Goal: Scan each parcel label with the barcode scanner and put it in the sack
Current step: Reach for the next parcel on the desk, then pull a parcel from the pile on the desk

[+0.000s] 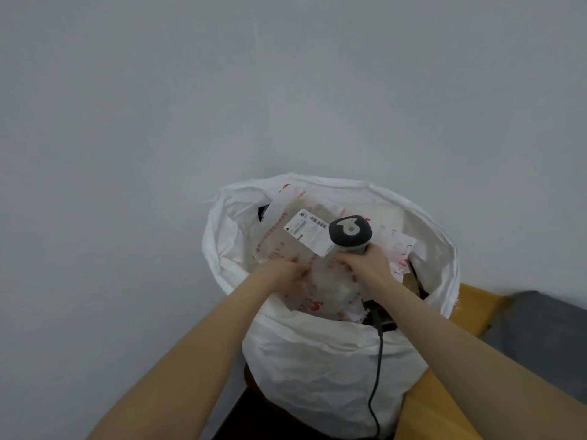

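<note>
Right hand (pixel 365 265) clenched round the barcode scanner (pixel 349 231) handle, head just beside the label (pixel 306 231), over its right edge. Left hand (pixel 286 274) grasps the parcel (pixel 276 246) by its near edge, in the sack (pixel 317 344) mouth, on other parcels. Cable (pixel 378 360) hangs over the sack's near rim.

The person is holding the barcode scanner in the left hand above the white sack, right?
Not quite: the head view shows the barcode scanner gripped in the right hand, not the left, above the white sack. The left hand holds a labelled parcel.
</note>
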Available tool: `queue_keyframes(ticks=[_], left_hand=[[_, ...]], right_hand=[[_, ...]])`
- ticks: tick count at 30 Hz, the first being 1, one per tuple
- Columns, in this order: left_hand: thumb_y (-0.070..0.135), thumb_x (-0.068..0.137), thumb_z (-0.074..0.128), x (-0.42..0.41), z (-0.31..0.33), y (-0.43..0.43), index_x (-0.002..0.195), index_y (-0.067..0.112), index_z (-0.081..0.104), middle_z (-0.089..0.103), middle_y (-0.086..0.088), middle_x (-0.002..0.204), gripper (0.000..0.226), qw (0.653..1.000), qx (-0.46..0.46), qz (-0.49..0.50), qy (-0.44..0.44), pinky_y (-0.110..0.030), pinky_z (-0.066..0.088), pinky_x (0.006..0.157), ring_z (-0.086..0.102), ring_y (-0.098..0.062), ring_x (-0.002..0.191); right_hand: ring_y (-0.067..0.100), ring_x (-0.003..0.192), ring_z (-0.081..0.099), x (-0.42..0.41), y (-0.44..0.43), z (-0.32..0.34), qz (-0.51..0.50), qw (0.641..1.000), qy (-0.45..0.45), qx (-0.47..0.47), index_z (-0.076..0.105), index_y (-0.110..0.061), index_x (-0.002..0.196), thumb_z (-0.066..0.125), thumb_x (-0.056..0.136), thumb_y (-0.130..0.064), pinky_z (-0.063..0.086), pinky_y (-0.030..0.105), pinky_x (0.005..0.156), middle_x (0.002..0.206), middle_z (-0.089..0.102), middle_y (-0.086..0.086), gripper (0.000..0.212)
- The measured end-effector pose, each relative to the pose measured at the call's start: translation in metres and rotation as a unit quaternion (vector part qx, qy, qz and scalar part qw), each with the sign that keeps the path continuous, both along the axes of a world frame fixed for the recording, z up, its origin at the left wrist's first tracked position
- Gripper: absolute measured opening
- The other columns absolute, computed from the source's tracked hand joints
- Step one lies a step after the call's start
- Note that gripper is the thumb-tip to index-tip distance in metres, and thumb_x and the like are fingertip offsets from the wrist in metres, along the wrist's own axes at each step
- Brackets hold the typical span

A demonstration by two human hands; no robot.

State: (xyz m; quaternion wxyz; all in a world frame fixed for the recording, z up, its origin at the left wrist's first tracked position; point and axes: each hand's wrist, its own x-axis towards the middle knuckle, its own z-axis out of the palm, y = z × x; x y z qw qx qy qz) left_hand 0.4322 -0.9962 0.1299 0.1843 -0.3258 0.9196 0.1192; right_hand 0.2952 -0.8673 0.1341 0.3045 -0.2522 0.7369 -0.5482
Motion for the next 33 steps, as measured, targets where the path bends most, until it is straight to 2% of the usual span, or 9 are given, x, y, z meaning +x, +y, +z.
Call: queue_keyframes(ticks=[3,7,15,17,20,23,27,30,33], left_hand=[[0.024,0.097,0.045,-0.018,-0.009,-0.005,0.123,0.020,0.062,0.055,-0.003,0.133,0.031,0.997,-0.065,0.030,0.038,-0.035,0.043,0.098,0.053,-0.025,0.115],[0.024,0.096,0.049,-0.072,0.013,0.020,0.124,0.021,0.059,0.057,-0.002,0.129,0.031,0.965,-0.131,0.059,0.220,-0.037,0.047,0.089,0.057,-0.025,0.113],[0.013,0.092,0.050,-0.203,0.000,0.165,0.114,0.016,0.063,0.057,-0.002,0.118,0.026,0.915,-0.046,-0.142,0.375,-0.029,0.043,0.082,0.054,-0.019,0.108],[0.015,0.092,0.050,-0.229,-0.019,0.207,0.115,0.018,0.063,0.056,-0.002,0.117,0.026,0.916,-0.023,-0.182,0.356,-0.032,0.046,0.083,0.054,-0.019,0.108],[0.026,0.090,0.058,-0.266,-0.058,0.259,0.127,0.020,0.055,0.052,-0.004,0.124,0.037,0.941,0.013,-0.228,0.251,-0.036,0.047,0.089,0.053,-0.023,0.114],[0.045,0.084,0.066,-0.296,-0.107,0.312,0.145,0.020,0.033,0.042,-0.007,0.137,0.074,0.965,0.093,-0.204,0.135,-0.039,0.045,0.096,0.046,-0.026,0.124],[0.057,0.076,0.071,-0.331,-0.166,0.377,0.153,0.025,-0.001,0.014,-0.009,0.156,0.110,0.971,0.164,-0.147,0.092,-0.046,0.037,0.107,0.025,-0.031,0.141],[0.060,0.072,0.072,-0.362,-0.191,0.411,0.150,0.026,-0.018,-0.012,-0.012,0.159,0.124,0.980,0.146,-0.123,0.054,-0.056,0.022,0.113,0.002,-0.034,0.146],[0.047,0.079,0.072,-0.380,-0.209,0.426,0.152,0.019,-0.011,-0.002,-0.021,0.157,0.114,0.989,0.065,-0.118,0.053,-0.051,0.028,0.110,0.012,-0.039,0.143]], right_hand=[[0.025,0.082,0.069,-0.009,0.015,0.004,-0.009,1.000,-0.021,-0.011,0.067,-0.010,0.090,0.073,0.082,-0.019,0.058,0.039,0.078,0.084,0.072,0.011,0.013],[0.017,0.050,0.058,-0.025,0.054,0.011,-0.087,0.991,-0.094,-0.037,0.065,-0.006,0.081,0.070,0.083,-0.012,0.048,0.026,0.049,0.065,0.066,0.012,0.009],[0.018,0.047,0.051,-0.085,0.201,-0.014,-0.304,0.933,-0.186,-0.050,0.063,-0.005,0.076,0.068,0.084,-0.011,0.044,0.029,0.048,0.059,0.059,0.010,0.011],[0.019,0.047,0.050,-0.103,0.243,-0.030,-0.349,0.914,-0.200,-0.050,0.062,-0.004,0.075,0.068,0.085,-0.012,0.044,0.030,0.047,0.060,0.059,0.011,0.014],[0.019,0.046,0.050,-0.130,0.297,-0.057,-0.389,0.892,-0.224,-0.050,0.062,-0.002,0.075,0.068,0.088,-0.013,0.043,0.030,0.047,0.054,0.058,0.010,0.018],[0.018,0.046,0.051,-0.160,0.349,-0.083,-0.421,0.876,-0.234,-0.032,0.063,-0.004,0.073,0.069,0.088,-0.012,0.044,0.030,0.048,0.055,0.059,0.009,0.018],[0.018,0.048,0.053,-0.199,0.412,-0.109,-0.444,0.861,-0.248,-0.014,0.063,-0.002,0.073,0.067,0.087,-0.011,0.045,0.031,0.050,0.058,0.060,0.010,0.017],[0.018,0.048,0.053,-0.223,0.445,-0.122,-0.454,0.855,-0.250,-0.007,0.063,-0.004,0.073,0.067,0.088,-0.011,0.045,0.030,0.050,0.056,0.060,0.009,0.017],[0.017,0.047,0.052,-0.238,0.467,-0.130,-0.460,0.850,-0.257,-0.008,0.062,-0.005,0.074,0.067,0.088,-0.011,0.044,0.029,0.049,0.054,0.060,0.007,0.016]])
